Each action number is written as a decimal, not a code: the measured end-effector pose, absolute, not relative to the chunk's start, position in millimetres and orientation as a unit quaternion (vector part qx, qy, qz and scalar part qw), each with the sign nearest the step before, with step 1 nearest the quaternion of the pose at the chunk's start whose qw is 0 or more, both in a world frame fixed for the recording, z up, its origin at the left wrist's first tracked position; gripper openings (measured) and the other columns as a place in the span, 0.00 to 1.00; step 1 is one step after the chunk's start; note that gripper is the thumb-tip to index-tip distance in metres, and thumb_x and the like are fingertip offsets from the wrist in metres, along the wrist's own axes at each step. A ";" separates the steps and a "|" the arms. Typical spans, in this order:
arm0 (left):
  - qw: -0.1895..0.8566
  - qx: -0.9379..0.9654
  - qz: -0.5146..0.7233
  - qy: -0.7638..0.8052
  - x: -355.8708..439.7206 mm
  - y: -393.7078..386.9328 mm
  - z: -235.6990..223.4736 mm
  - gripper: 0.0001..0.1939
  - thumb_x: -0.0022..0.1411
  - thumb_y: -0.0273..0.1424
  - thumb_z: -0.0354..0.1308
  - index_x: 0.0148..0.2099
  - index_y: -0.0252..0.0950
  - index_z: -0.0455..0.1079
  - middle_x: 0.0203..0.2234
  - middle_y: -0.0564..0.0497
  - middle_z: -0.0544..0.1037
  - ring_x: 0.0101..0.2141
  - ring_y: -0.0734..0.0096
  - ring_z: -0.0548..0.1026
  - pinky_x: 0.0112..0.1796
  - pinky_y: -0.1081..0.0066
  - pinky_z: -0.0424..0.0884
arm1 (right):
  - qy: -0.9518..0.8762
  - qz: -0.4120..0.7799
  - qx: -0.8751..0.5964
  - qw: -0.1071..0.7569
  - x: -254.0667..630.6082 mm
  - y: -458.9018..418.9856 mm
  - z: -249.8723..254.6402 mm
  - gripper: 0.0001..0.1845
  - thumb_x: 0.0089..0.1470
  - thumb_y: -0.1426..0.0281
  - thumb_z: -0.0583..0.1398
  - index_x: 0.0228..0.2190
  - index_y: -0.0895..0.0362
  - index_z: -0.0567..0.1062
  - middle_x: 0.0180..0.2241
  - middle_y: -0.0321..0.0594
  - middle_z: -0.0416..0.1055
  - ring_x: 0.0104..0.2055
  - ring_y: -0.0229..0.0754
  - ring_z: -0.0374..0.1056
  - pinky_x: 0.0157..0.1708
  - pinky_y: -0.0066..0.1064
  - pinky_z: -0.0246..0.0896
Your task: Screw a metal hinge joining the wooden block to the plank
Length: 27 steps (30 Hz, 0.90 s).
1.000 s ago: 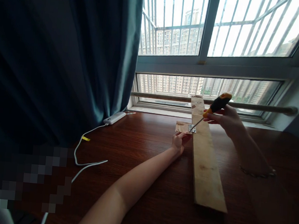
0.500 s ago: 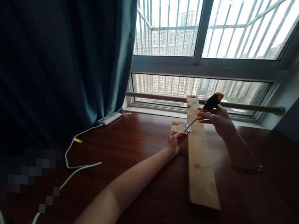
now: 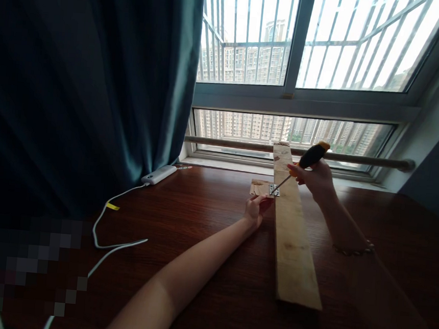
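Observation:
A long wooden board (image 3: pixel 293 242) lies lengthwise on the dark wooden tabletop, its far end near the window. Against its left side sits a small wood block (image 3: pixel 259 187), and a metal hinge (image 3: pixel 274 190) spans the joint between them. My right hand (image 3: pixel 314 178) is closed around the handle of a black and yellow screwdriver (image 3: pixel 313 155). The screwdriver leans, with its tip down on the hinge. My left hand (image 3: pixel 254 208) grips the near edge of the small block, its fingertips close to the screwdriver tip. Any screw under the tip is too small to make out.
At the left, a white power strip (image 3: pixel 159 175) lies by the blue curtain (image 3: pixel 150 76), its white cable (image 3: pixel 96 235) curling across the tabletop (image 3: pixel 201 199). Beyond the far edge a metal rail (image 3: pixel 236 145) runs before the barred window.
My right hand has shifted its hold on the screwdriver, the fingers now drawn in closer round the handle. The handle leans slightly lower. My left hand has barely moved.

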<state>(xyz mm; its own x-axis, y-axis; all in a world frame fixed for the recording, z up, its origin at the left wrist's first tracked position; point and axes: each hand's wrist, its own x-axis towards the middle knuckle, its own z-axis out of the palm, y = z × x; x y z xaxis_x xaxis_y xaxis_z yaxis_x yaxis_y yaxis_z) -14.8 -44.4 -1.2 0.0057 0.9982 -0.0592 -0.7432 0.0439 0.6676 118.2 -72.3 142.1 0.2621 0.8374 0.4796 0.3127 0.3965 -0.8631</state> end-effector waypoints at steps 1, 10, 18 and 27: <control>0.670 0.236 0.650 0.270 -14.8 -44.4 -1.3 0.04 0.42 0.25 0.62 0.24 0.32 0.69 0.20 0.50 0.77 0.24 0.71 0.75 0.37 0.68 0.70 | -0.566 0.265 -0.482 0.614 119.9 -73.6 143.8 0.23 0.29 0.61 0.69 0.27 0.57 0.67 0.26 0.38 0.73 0.18 0.40 0.69 0.15 0.30 0.65; 0.676 0.234 0.648 0.263 -15.0 -44.8 -1.4 0.04 0.42 0.24 0.62 0.25 0.32 0.70 0.20 0.50 0.77 0.23 0.72 0.75 0.36 0.69 0.70 | -0.572 0.329 -0.454 0.599 127.4 -77.5 149.3 0.22 0.27 0.64 0.70 0.25 0.59 0.69 0.27 0.43 0.74 0.24 0.47 0.73 0.23 0.36 0.71; 0.677 0.237 0.649 0.254 -16.2 -44.3 -2.5 0.03 0.42 0.24 0.62 0.24 0.31 0.70 0.20 0.50 0.77 0.24 0.72 0.75 0.34 0.70 0.69 | -0.577 0.057 -0.554 0.598 117.8 -62.1 131.3 0.27 0.35 0.52 0.64 0.30 0.58 0.66 0.26 0.41 0.73 0.15 0.41 0.67 0.13 0.30 0.62; 0.679 0.234 0.646 0.258 -15.5 -45.2 -0.3 0.03 0.43 0.24 0.61 0.25 0.31 0.70 0.20 0.50 0.77 0.24 0.72 0.74 0.34 0.70 0.68 | -0.602 0.365 -0.394 0.590 128.1 -72.8 146.2 0.27 0.30 0.66 0.68 0.34 0.57 0.64 0.36 0.43 0.73 0.23 0.43 0.72 0.18 0.30 0.67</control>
